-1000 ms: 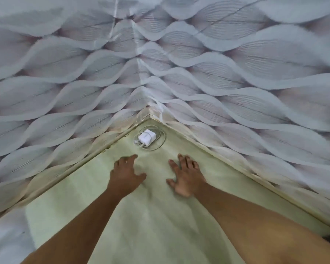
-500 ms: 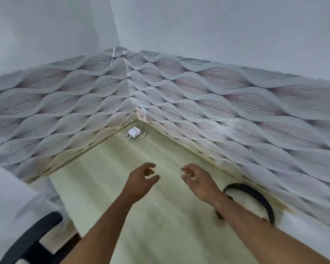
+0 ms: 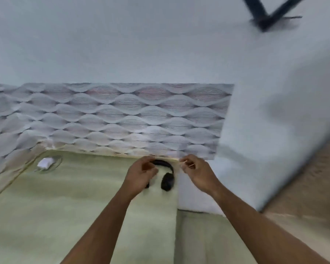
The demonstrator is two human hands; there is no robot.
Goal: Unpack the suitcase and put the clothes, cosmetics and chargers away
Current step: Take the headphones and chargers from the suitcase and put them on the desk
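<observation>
- Left hand (image 3: 141,176): fingers loosely curled over black headphones (image 3: 167,180) on pale green tabletop (image 3: 65,206); grip unclear
- Right hand (image 3: 196,174): curled, apparently holding nothing
- White charger (image 3: 45,162): far left corner

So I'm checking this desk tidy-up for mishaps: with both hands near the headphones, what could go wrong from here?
1. The black headphones lie right at the desk edge; a nudge from the left hand could tip them off the side.
2. The right hand hovers beyond that edge, so it may miss the band.
3. The white charger, with its cable looped around it, sits in the far corner and might be forgotten.
</observation>
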